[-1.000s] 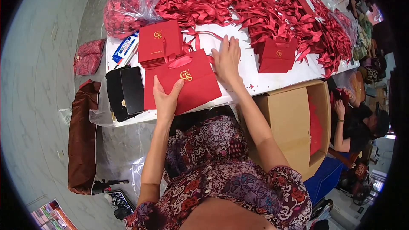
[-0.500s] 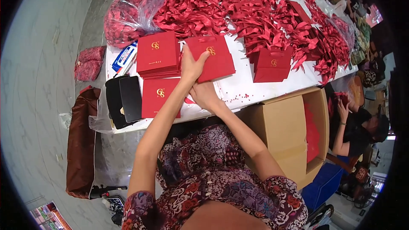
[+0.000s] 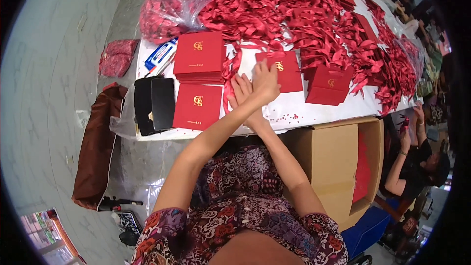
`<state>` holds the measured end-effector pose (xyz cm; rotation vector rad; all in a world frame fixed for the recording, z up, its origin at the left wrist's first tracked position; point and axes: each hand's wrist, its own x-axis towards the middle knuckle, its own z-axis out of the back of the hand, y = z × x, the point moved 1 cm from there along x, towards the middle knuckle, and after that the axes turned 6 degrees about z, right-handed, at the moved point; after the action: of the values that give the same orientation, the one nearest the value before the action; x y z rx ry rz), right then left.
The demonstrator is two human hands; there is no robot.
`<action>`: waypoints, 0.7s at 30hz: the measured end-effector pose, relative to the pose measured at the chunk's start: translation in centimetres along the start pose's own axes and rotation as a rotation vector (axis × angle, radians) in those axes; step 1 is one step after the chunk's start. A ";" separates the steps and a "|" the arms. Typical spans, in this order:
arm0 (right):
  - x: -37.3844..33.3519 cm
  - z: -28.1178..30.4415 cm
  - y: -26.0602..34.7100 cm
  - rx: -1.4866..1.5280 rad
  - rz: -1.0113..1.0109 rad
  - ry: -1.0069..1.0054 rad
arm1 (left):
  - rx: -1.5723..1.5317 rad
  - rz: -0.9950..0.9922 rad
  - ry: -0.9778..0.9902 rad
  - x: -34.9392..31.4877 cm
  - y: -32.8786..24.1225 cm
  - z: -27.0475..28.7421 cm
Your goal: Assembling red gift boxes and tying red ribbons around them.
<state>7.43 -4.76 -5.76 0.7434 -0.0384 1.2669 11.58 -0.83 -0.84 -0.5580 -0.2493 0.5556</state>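
Observation:
A small red paper bag [image 3: 293,74] with a gold emblem lies flat on the white-covered table. On its left edge rests my left hand [image 3: 265,84], fingers stretched out. My forearms cross, so my right hand [image 3: 244,97] is on the left, partly under my left wrist. Its fingers are spread beside a strand of red ribbon [image 3: 230,71]. To the left of the ribbon are a stack of red bags [image 3: 198,59] and, nearer me, another flat red bag [image 3: 197,107].
Heaps of red ribbon [image 3: 240,10] cover the table's far side. A red bag [image 3: 329,84] stands at right. A black phone-like slab [image 3: 163,103] and a blue-white box [image 3: 161,58] lie left. An open cardboard box [image 3: 333,162] stands below; a co-worker [image 3: 412,152] is at right.
My left hand has moved right with the bag, which now lies farther from the stack. My right hand has spread its fingers near the ribbon. The whole view has shifted slightly.

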 end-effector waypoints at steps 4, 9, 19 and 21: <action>0.5 0.3 0.4 -0.014 -0.004 0.008 | -0.050 -0.035 -0.002 0.1 -0.2 0.3; -0.3 0.0 -0.1 0.099 -0.031 -0.055 | -0.155 -0.143 -0.068 -2.1 1.4 2.2; 0.4 6.8 1.2 0.121 -0.108 -0.373 | -0.107 -0.029 -0.328 -12.8 12.2 12.5; 0.4 7.4 2.7 0.207 -0.171 -0.304 | 0.031 0.000 -0.290 -15.0 13.7 12.3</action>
<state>7.98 -8.06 1.40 1.0917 -0.0898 0.9962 -11.20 5.74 0.44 -0.4466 -0.5143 0.6394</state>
